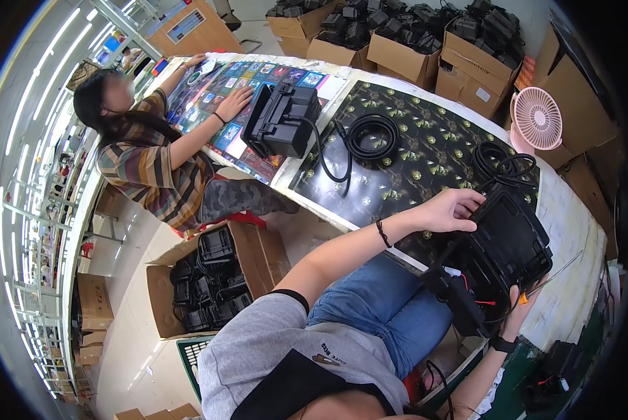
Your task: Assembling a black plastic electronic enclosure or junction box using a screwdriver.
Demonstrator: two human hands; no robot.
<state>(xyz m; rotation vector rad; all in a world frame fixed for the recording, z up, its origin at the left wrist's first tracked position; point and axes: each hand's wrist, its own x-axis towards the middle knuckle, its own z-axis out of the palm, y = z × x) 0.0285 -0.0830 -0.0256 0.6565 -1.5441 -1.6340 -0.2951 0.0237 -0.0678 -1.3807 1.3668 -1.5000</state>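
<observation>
An opened black plastic box [513, 238] is tilted over my lap at the table's edge, its lid swung up. Inside its lower half, red wires [483, 303] and a small white connector [452, 271] show. My left hand [448, 211] pinches the upper left edge of the box, fingers curled. Under the lower right side of the box, my right hand [520, 311] is closed around a screwdriver [525, 299] with an orange handle, its thin shaft pointing up and right. The same hand touches the box; part of its palm is hidden.
A closed black box [286, 119] with a cable stands left on the table. Coiled black cables [371, 136] lie on the dark patterned mat [419, 126]. A pink fan [536, 117] stands behind. Cartons of black units [405, 59] line the back. A co-worker [146, 154] sits left.
</observation>
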